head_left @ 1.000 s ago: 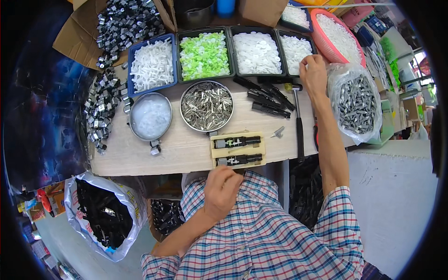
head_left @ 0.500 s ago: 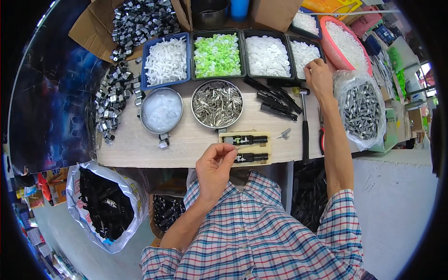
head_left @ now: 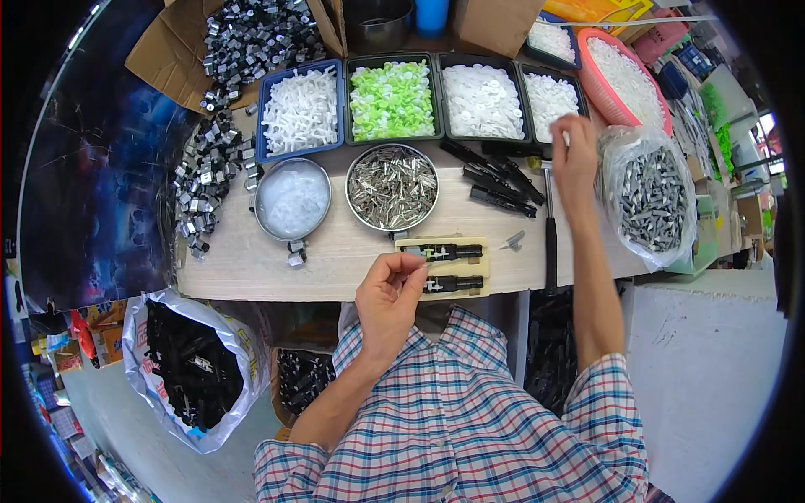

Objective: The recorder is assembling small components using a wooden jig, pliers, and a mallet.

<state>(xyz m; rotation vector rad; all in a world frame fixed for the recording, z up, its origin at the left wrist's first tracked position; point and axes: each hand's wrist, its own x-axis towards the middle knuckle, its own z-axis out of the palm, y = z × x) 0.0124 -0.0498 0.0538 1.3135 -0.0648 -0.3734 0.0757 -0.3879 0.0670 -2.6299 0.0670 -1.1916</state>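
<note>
Looking down from the head view: left hand [head_left: 387, 295] with fingertips pinched at the near edge of the small wooden jig [head_left: 444, 267], touching the front black part [head_left: 453, 285] seated in it; held item too small to tell. Right hand [head_left: 575, 155] lifted beyond the jig, fingers curled, beside the tray of white caps [head_left: 549, 96] and loose black parts [head_left: 496, 180]; grip unclear.
</note>
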